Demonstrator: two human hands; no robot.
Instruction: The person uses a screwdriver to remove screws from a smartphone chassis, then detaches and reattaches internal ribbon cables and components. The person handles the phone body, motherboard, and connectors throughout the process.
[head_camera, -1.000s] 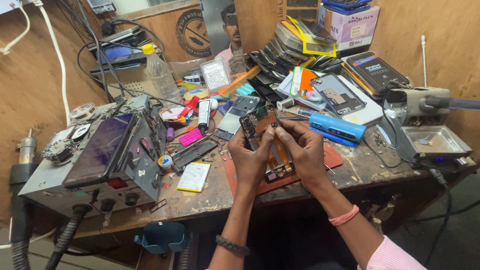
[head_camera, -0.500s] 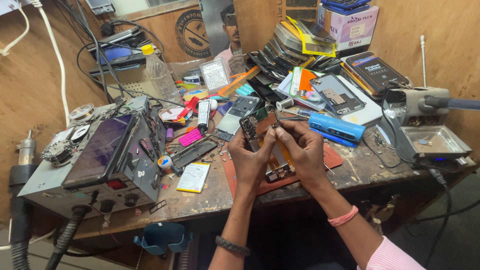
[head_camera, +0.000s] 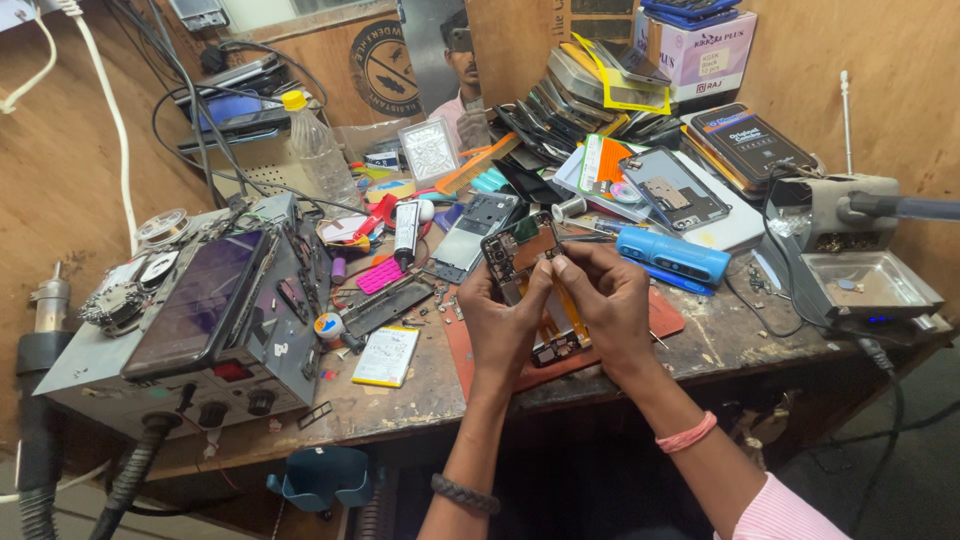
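Note:
An opened phone (head_camera: 520, 252) with its back cover off, circuit board and orange flex cable showing, stands tilted above a red work mat (head_camera: 668, 316). My left hand (head_camera: 503, 322) grips its left edge. My right hand (head_camera: 602, 297) holds the right side, thumb and forefinger pinched at the upper middle of the board. Whether a small part sits between those fingertips is too small to tell.
A grey bench power unit (head_camera: 200, 320) with a phone lying on it fills the left. A white phone battery (head_camera: 386, 356), a blue tool (head_camera: 672, 254), a plastic bottle (head_camera: 315, 150), a metal tray (head_camera: 858, 284) and stacked phones and boxes (head_camera: 620, 90) crowd the wooden bench.

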